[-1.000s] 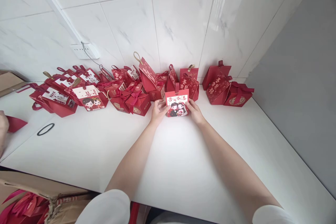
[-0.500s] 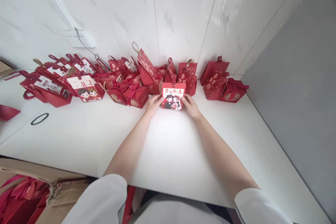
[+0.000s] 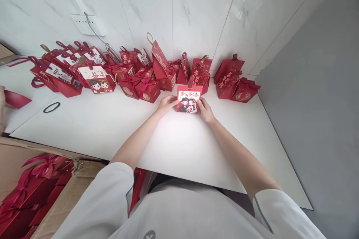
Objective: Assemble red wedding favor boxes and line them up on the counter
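A red gift box [image 3: 189, 99] with a cartoon couple on its white-and-red front stands upright on the white table. My left hand [image 3: 167, 105] grips its left side, the thumb on the front edge. On the right side, my right hand [image 3: 205, 109] holds it the same way. The backs of the box and some fingertips are hidden. Just behind it are a tall red box with a gold loop [image 3: 159, 59] and a red patterned box [image 3: 201, 79]. A ribbon-tied red box [image 3: 148, 89] lies near my left hand.
Several red boxes [image 3: 64, 78] crowd the table's left back, more [image 3: 245, 90] the right. A black ring [image 3: 52, 107] lies on the left. A carton [image 3: 84, 179] holds ribboned red boxes. Another person's hand [image 3: 2, 108] is beside a red piece [image 3: 17, 99]. A grey panel [image 3: 316, 93] borders the right.
The view has tilted downward, showing more of the carton and my shirt. Another person's hand has appeared at the left edge. Both my hands keep hold of the gift box.
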The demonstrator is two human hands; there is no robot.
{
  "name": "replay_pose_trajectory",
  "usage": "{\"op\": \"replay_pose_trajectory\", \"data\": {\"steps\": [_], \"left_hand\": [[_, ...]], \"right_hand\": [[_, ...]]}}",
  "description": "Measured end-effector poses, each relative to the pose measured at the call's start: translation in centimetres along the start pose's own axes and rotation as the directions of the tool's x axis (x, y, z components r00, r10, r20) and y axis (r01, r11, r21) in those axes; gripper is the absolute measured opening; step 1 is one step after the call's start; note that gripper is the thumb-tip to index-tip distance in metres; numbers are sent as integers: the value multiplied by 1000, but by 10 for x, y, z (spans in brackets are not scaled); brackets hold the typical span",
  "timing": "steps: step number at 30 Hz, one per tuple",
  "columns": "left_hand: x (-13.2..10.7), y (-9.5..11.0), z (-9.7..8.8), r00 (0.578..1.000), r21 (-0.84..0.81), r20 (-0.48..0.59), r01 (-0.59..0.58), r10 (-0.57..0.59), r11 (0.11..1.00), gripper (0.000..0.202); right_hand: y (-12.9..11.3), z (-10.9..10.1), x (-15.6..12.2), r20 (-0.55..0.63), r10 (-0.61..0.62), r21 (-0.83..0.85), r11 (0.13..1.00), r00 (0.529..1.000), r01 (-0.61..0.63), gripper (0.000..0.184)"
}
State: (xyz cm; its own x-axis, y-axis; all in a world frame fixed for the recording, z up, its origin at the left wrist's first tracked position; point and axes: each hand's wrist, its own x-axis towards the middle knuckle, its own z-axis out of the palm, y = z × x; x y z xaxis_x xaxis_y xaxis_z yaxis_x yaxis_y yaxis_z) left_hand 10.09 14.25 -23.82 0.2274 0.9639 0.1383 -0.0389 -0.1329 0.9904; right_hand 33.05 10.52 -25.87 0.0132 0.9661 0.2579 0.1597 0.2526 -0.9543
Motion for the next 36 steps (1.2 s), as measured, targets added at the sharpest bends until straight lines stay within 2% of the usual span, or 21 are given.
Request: {"op": "replay_pose_trajectory", "data": {"steps": [3,5,7,9,11,12,14,16,19,21,24,25,27,29,31,33,36], "left_hand": [[-16,1,0,998,-34,66,8,-6,999,48],[-25,-1,1,999,-58,41,-6,8,998,51],[-32,-2,1,998,-36,-65,-14,12,999,52],[-36,2,-2,978,24,-209,18,-13,1000,49],[-38,14,-8,952,47,-296,96,-78,994,47],[-38,24,-11,945,38,-303,142,-124,989,51],[-38,49,-18,944,11,-252,222,-212,975,66],[-39,80,-22,956,29,-175,243,-234,970,75],[-46,119,-17,993,206,-74,104,-90,973,64],[-50,135,-8,1000,434,8,11,-16,901,51],[-50,146,1,997,743,66,-21,-42,669,29],[-50,148,1,996,799,69,-16,-65,601,29],[-49,152,-2,991,850,93,-27,-99,525,29],[-50,155,-7,979,851,159,-69,-130,520,20],[-52,156,-11,959,815,249,-131,-137,565,13],[-56,156,-12,942,773,313,-176,-125,610,14],[-62,159,-9,939,758,327,-196,-103,622,17]], "right_hand": [[-9,-10,-22,82,-20,19,1000,996,19,46],[-14,-15,-36,162,-12,14,1000,987,10,46],[-17,-19,-49,238,29,12,999,971,-32,50],[-20,-22,-60,274,68,26,997,959,-78,52],[-21,-25,-68,273,83,38,995,958,-97,48],[-21,-26,-71,267,85,38,994,960,-99,46],[-21,-29,-74,253,89,39,994,963,-103,43],[-19,-31,-75,236,93,40,994,967,-105,41],[-18,-32,-74,233,98,31,994,967,-108,40],[-19,-32,-74,253,102,11,994,962,-108,40],[-20,-31,-77,286,107,-59,994,952,-94,39],[-20,-31,-78,293,108,-87,992,950,-86,39],[-18,-32,-81,303,114,-139,988,946,-74,37],[-16,-33,-83,307,122,-172,982,944,-71,36],[-15,-34,-84,308,129,-191,979,943,-71,35],[-14,-35,-85,314,134,-203,977,940,-71,35],[-14,-36,-86,319,142,-214,974,937,-74,35]]}}
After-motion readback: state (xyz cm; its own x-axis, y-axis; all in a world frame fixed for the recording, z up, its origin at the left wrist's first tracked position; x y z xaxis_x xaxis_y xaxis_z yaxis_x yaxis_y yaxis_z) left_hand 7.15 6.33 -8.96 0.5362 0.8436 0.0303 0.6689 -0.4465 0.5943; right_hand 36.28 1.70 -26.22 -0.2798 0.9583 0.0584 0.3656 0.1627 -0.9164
